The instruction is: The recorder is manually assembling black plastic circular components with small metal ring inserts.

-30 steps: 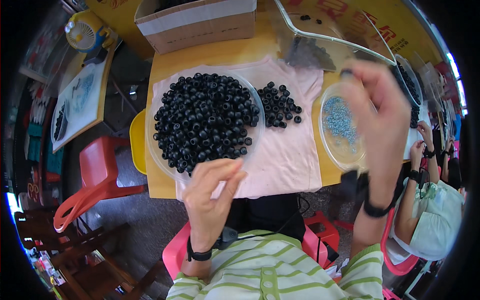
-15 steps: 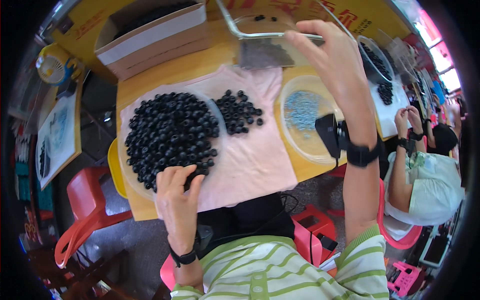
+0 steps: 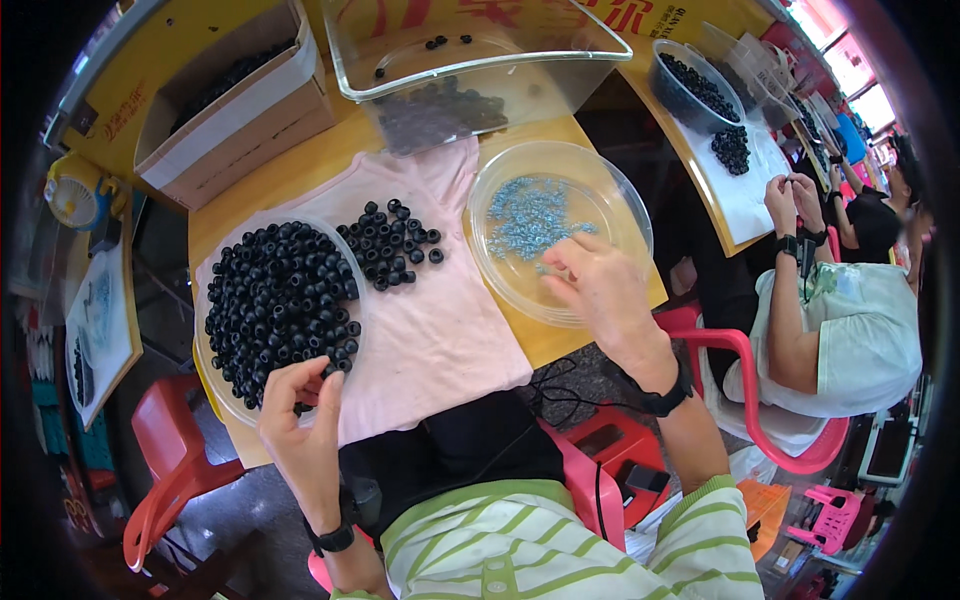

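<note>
A shallow clear tub (image 3: 362, 315) holds a heap of round black pieces with holes (image 3: 275, 300), like chunky beads. At the heap's near edge my left hand (image 3: 305, 425) is closed, with a black piece between thumb and fingers. My right hand (image 3: 610, 300) reaches into a round clear tub (image 3: 640, 215) on the right. Its bent thumb and fingers come together beside the small light blue pieces (image 3: 530, 215); whatever lies between them is too small to make out. A looser group of black pieces (image 3: 390, 245) lies on the pink cloth (image 3: 440, 330) between the tubs.
At the back stand a cardboard box (image 3: 240, 120) of black pieces and a clear bin (image 3: 580, 75), tilted, with some more inside. A co-worker (image 3: 840, 340) sits at another table on the right. Red chairs (image 3: 170, 470) flank the wooden table (image 3: 550, 345).
My right hand has left the rim of the clear bin and come down to the tub of blue pieces. The left hand stays at the black heap. The whole view has shifted.
</note>
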Demonstrator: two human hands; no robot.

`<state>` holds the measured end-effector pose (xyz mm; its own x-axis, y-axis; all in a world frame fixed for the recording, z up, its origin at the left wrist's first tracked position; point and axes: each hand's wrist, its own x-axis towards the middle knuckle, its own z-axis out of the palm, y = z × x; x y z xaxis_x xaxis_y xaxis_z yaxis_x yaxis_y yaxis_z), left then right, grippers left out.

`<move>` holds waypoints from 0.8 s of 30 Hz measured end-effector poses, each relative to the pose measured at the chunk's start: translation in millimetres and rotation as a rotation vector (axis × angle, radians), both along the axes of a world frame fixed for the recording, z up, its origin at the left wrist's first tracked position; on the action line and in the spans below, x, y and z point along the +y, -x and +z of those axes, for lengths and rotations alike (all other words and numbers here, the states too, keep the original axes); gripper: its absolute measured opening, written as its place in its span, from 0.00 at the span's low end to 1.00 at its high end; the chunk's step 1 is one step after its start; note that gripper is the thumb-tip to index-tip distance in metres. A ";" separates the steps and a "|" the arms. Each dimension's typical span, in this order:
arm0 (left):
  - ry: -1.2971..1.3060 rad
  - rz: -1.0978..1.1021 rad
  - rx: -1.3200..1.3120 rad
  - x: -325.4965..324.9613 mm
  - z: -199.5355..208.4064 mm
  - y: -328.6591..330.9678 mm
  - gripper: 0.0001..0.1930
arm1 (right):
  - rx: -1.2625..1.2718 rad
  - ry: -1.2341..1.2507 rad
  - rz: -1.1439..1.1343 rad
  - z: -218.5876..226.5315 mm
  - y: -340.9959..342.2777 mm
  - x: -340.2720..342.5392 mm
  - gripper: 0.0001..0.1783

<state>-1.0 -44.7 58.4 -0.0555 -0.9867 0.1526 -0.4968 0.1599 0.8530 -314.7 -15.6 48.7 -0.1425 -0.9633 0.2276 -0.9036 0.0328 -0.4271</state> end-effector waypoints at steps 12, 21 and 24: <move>-0.548 -0.312 0.758 23.6 -16.9 54.0 0.06 | -0.693 -0.056 0.066 28.8 -40.4 8.6 0.06; -0.164 -0.164 0.459 23.9 -50.2 56.7 0.10 | -1.503 -0.430 0.032 -11.5 -91.3 8.0 0.09; -0.221 -0.144 0.520 23.6 -49.9 60.2 0.10 | -1.571 -0.464 -0.013 -19.5 -90.4 8.1 0.11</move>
<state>-61.3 -21.1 8.5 -0.1644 -0.9863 -0.0124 0.0100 -0.0143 0.9998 -224.3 -7.5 29.2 0.0506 -0.9007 -0.4314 0.3842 0.4163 -0.8241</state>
